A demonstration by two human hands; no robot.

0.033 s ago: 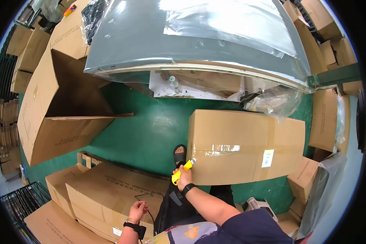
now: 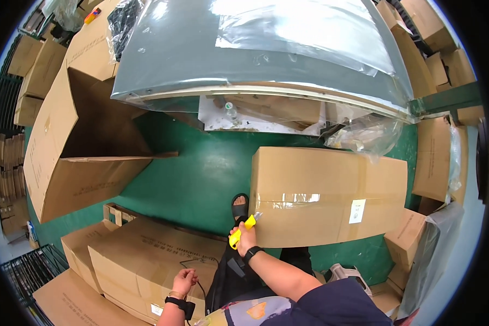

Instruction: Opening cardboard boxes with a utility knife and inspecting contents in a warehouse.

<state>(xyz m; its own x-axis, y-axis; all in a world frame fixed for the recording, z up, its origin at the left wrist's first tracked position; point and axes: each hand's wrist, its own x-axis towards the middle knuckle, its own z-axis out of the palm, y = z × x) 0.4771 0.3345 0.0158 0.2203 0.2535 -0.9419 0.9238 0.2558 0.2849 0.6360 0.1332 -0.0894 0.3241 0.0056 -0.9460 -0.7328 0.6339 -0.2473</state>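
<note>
In my right hand (image 2: 246, 236) is a yellow utility knife (image 2: 242, 232), gripped with its pale tip at the near left end of a taped cardboard box (image 2: 309, 224). Whether the tip touches the cardboard I cannot tell. Clear tape runs along the middle of that box's top, and a white label (image 2: 357, 211) sits toward its right. My left hand (image 2: 185, 280) hangs with curled fingers, nothing visible in them, above a long closed carton (image 2: 146, 255). A thin black cord (image 2: 203, 288) loops beside it. Black bands circle both wrists.
Ahead stands a film-wrapped grey table (image 2: 174, 60), with a bottle (image 2: 230, 110) on the shelf beneath. A large carton (image 2: 49, 136) gapes at the left. My sandalled foot (image 2: 240, 205) is on the green floor (image 2: 212, 168). Smaller boxes (image 2: 405, 233) line the right.
</note>
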